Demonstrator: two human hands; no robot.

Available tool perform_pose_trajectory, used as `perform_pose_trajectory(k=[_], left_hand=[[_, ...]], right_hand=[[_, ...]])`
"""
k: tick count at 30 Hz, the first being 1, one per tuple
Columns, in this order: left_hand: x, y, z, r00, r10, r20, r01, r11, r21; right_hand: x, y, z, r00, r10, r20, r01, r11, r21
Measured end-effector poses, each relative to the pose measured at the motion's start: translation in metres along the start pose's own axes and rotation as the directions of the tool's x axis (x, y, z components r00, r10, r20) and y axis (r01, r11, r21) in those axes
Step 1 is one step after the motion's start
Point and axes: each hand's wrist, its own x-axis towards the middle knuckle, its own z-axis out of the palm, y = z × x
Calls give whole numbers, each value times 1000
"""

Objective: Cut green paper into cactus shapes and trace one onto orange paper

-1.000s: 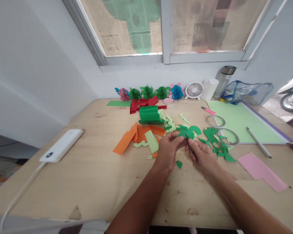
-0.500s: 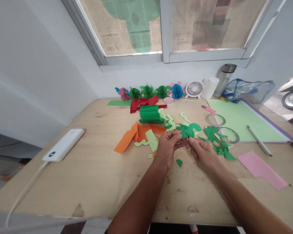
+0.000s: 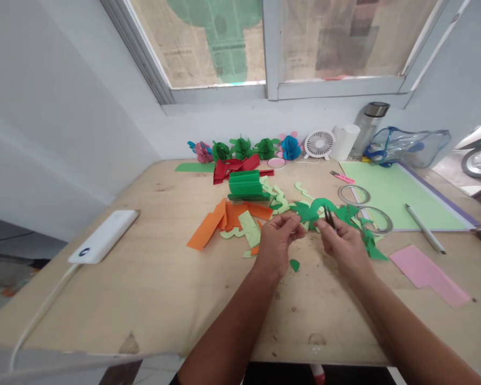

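Observation:
My left hand [image 3: 279, 238] is closed in a pinch on a green paper cutout [image 3: 308, 212] with a curved end. Close by on the right, my right hand [image 3: 342, 243] holds small dark-bladed scissors [image 3: 328, 217], their blades pointing up and away beside the cutout's curved end. Green paper scraps [image 3: 371, 243] lie right of my right hand, and one small green scrap [image 3: 294, 265] rests between my forearms. Pale green wavy strips [image 3: 279, 198] and a folded green paper stack [image 3: 246, 185] sit beyond my left hand.
Orange paper [image 3: 206, 230] lies left of my left hand, red paper [image 3: 236, 167] farther back. Tape rings [image 3: 374, 220], a pen [image 3: 425, 228] and pink paper [image 3: 428, 274] are at right. A white fan [image 3: 319, 144] stands by the wall, a power bank [image 3: 104, 237] far left.
My right hand has moved slightly right, away from my left hand, and the scissor blades now show upright above it. The cutout's curved end has shifted a little left.

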Motion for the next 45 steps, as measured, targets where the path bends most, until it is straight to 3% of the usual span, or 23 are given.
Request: perform_pose_trajectory(k=[5, 12, 18, 23, 29, 37, 45], left_hand=[[-4, -5, 3, 996, -68, 61, 63, 995, 79], [5, 0, -6, 995, 9, 99, -32, 970, 241], [7, 2, -10, 985, -20, 171, -37, 945, 325], [5, 5, -6, 998, 30, 52, -38, 984, 172], [3, 5, -1, 997, 61, -49, -62, 998, -8], [0, 3, 2, 994, 97, -57, -98, 995, -32], [-1, 0, 4, 992, 116, -56, -118, 992, -34]], right_hand=[[4, 3, -2, 993, 6, -120, 5, 996, 89], [5, 3, -8, 999, -8, -43, 9, 1000, 22], [5, 2, -9, 1000, -12, -22, 12, 1000, -11], [0, -5, -4, 1000, -26, 15, 25, 999, 47], [-9, -10, 10, 981, 107, 160, -110, 994, 8], [-14, -3, 17, 967, 152, 203, -165, 985, 48], [-14, -2, 19, 972, 160, 170, -173, 982, 70]])
